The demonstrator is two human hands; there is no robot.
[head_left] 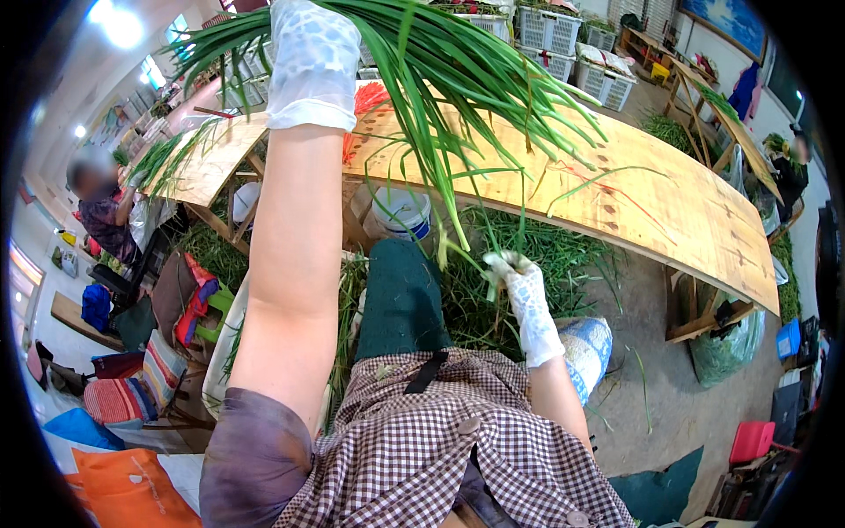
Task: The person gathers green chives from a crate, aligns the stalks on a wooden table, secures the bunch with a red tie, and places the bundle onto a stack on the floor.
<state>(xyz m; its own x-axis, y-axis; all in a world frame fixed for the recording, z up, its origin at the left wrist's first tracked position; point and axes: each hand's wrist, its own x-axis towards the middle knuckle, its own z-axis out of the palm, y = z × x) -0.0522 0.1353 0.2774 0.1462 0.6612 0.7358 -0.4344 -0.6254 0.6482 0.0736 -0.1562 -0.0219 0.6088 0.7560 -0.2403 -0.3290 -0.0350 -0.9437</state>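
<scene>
My left hand (pixel 310 70), in a thin white glove, is raised high over the wooden table with its fingers wrapped round a large bunch of garlic chives (pixel 440 79). The long green leaves fan out to both sides, and several stalks hang down past the table's near edge. Lower, in front of my knees, my right hand (pixel 528 304), also gloved, is pinched on a few thin chive stalks (pixel 491 283). Red ties (pixel 363 104) lie on the table beside my left wrist. The fingertips of my left hand are hidden by the leaves.
The long wooden table (pixel 687 207) curves across in front of me, with loose leaves on it. Under it stand a white bucket (pixel 400 211) and heaped green trimmings (pixel 554 264). A co-worker (pixel 106 207) sits at the left, another (pixel 788 172) at the far right. White crates (pixel 550 31) are stacked behind.
</scene>
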